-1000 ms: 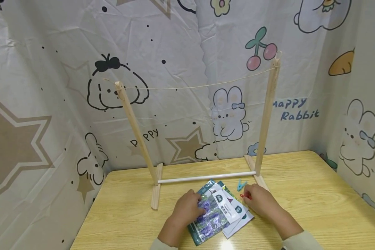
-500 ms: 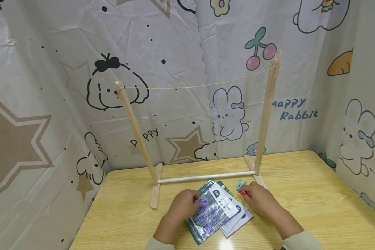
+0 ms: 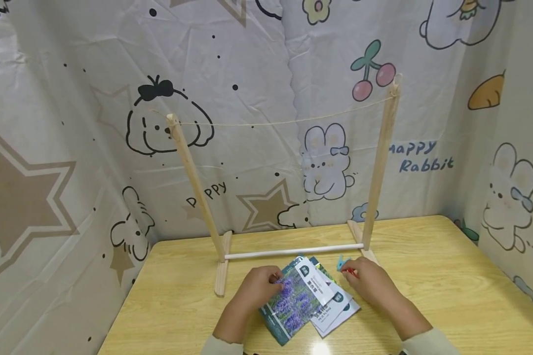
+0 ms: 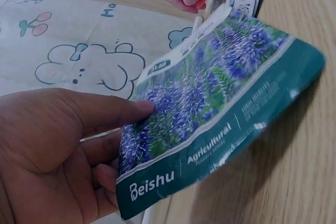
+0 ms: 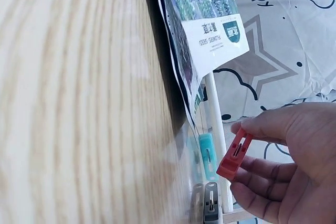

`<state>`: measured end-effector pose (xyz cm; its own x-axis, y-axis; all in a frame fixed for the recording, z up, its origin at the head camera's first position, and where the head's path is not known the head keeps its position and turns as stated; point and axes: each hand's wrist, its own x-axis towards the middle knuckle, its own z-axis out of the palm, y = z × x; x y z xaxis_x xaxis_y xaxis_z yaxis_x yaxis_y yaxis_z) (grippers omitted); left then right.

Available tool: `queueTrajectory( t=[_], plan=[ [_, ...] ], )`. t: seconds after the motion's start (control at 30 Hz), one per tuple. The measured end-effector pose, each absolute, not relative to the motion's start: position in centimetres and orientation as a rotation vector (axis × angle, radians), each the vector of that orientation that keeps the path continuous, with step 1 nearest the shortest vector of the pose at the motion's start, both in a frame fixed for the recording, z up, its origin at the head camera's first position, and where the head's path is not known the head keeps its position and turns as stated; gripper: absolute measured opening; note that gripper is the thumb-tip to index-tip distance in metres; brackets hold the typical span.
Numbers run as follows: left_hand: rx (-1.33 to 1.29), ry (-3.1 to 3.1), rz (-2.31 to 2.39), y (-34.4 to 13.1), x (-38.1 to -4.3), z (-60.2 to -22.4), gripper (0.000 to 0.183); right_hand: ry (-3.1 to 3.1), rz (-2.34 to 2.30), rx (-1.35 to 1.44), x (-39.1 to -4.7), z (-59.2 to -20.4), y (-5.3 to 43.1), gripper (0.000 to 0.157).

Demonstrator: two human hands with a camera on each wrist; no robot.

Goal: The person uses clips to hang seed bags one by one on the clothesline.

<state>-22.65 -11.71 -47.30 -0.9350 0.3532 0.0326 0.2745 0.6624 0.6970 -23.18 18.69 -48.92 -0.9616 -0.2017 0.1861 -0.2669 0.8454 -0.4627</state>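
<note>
My left hand (image 3: 257, 286) pinches a seed packet (image 3: 286, 305) by its left edge. Purple flowers cover the packet's front, above a green band lettered "Beishu" in the left wrist view. The thumb lies on the printed face, fingers behind, and the edge is lifted. Under its right side lie other packets (image 3: 337, 318), partly covered. My right hand (image 3: 373, 281) holds a red clothespin (image 5: 234, 156) between thumb and fingers, to the right of the packets. Close by on the table are a light blue clothespin (image 5: 208, 156) and a grey clothespin (image 5: 211, 203).
Behind the hands stands a wooden frame with a left post (image 3: 195, 192) and a right post (image 3: 379, 172). A thin string (image 3: 266, 124) spans their tops, and a white rod (image 3: 293, 251) joins them low down. A printed cloth (image 3: 257, 64) hangs behind the wooden table (image 3: 169, 296).
The right hand has lifted the red clothespin slightly and shifted toward the blue one. The left hand has moved slightly left, drawing the flower packet left with it.
</note>
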Motion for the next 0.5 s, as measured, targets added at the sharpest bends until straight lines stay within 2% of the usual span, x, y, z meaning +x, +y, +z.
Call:
queueTrajectory(
  t=[0.27,0.5],
  plan=[
    [0.52,2.698,1.246,-12.04,-23.33,-47.04,0.017,-2.83,0.752,0.373,-23.28,-48.89,18.78,0.008],
    [0.494,2.65,1.309,-12.44,-23.43,-46.61,0.017,-2.78,0.797,0.346,-23.07,-48.44,18.78,0.006]
  ],
)
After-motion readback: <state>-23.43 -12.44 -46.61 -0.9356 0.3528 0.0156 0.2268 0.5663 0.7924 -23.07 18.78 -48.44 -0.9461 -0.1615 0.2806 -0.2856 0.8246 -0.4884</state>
